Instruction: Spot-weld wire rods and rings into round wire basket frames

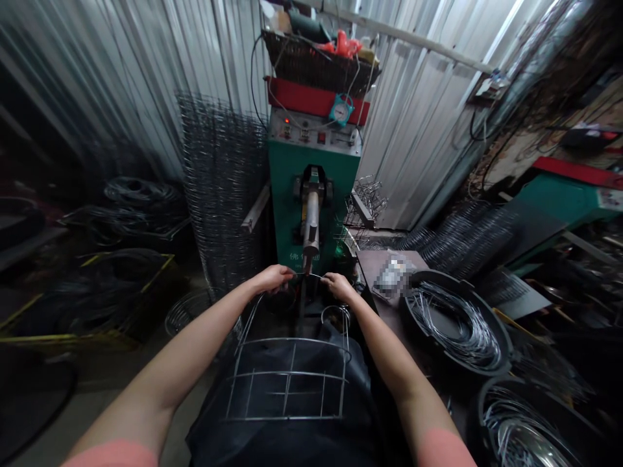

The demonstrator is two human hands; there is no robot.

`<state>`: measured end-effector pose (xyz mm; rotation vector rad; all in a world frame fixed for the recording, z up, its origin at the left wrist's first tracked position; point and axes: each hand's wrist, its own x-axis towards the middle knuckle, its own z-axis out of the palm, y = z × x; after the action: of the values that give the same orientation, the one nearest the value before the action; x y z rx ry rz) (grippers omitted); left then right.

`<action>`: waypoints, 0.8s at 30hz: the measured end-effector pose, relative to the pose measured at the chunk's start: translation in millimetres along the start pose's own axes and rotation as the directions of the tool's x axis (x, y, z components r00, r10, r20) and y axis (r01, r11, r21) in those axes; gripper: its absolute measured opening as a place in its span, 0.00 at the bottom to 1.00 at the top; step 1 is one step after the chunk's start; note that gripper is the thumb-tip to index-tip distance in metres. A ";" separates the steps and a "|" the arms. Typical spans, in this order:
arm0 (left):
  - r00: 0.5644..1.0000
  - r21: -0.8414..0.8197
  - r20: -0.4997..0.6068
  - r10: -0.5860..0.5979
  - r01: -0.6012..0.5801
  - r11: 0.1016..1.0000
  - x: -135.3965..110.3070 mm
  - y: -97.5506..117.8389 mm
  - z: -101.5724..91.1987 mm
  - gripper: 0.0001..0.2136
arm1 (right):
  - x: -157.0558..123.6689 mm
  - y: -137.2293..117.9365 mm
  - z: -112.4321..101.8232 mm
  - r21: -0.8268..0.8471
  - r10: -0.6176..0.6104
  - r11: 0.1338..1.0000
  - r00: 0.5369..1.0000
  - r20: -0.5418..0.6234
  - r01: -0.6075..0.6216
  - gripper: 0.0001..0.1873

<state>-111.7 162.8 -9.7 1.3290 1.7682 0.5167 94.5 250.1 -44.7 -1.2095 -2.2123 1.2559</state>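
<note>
My left hand (pixel 275 277) pinches the left end of a thin, slightly bowed metal wire (pixel 316 277). My right hand (pixel 339 285) has its fingers closed on the wire's other end. Between my hands, the wire meets the tip of the upper electrode (pixel 309 250) of a green spot welder (pixel 287 168); exact contact is too small to tell. A welded wire frame (pixel 287 374) with a grid of rods lies over the dark apron (pixel 292 444) on my lap. Its side rods rise toward my hands, and whether they join the held wire is unclear.
Round black tubs (pixel 506 344) of wire pieces stand to the right, beside a small table (pixel 389 311) bearing a plastic bag. Tall stacked wire grids (pixel 219 188) lean behind on the left. Further left is a yellow-edged crate (pixel 131 340). A basket (pixel 316 61) tops the welder.
</note>
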 end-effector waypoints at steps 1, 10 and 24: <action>1.000 0.001 0.001 0.003 -0.003 1.000 0.3 -0.2 -0.2 0.16 | 0.6 -0.5 0.1 0.008 0.000 1.000 1.000 0.001 0.000 0.09; 0.999 0.019 -0.003 0.050 -0.050 0.999 -4.9 1.6 2.4 0.18 | -18.8 13.8 4.1 0.172 0.035 0.985 0.999 -0.016 -0.032 0.12; 0.858 -0.693 -0.225 -0.461 0.191 0.695 -173.1 -121.1 65.5 0.31 | -70.8 47.2 31.6 0.368 -0.141 0.909 0.974 -0.177 0.198 0.13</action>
<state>-113.9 -49.8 -70.7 0.4021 1.8244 1.1227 140.8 188.3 -92.4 -0.9025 -1.8106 1.3949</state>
